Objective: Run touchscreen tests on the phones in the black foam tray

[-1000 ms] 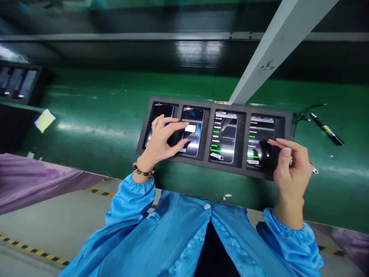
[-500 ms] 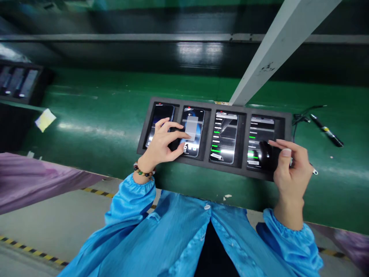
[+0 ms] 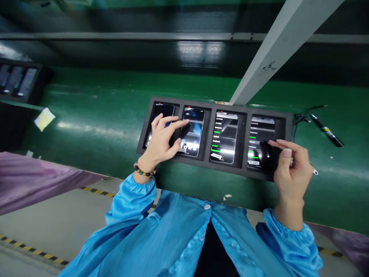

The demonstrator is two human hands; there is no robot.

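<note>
A dark foam tray (image 3: 208,134) lies on the bench with several smartphones in its compartments. My left hand (image 3: 161,140), wearing a bead bracelet, is open over the two left slots, its index finger over the second smartphone (image 3: 194,132), which shows a home screen with icons. It partly covers the leftmost smartphone (image 3: 163,109), whose screen is dark. The third smartphone (image 3: 224,138) and the rightmost smartphone (image 3: 261,130) show lists with green lines. My right hand (image 3: 292,169) is curled at the tray's right end, fingertips by the rightmost phone. A small pale-tipped thing (image 3: 315,172) pokes out behind it.
A black pen-like tool (image 3: 327,130) and a thin black cable (image 3: 305,115) lie right of the tray. A grey post (image 3: 268,57) rises behind it. At the left are a yellowish paper (image 3: 44,119) and another phone tray (image 3: 43,82). Someone's pink sleeve (image 3: 37,181) shows at left.
My left index finger has lifted and moved up the second phone. The pale pop-up on that screen is gone, leaving the home screen. My right hand stays in place.
</note>
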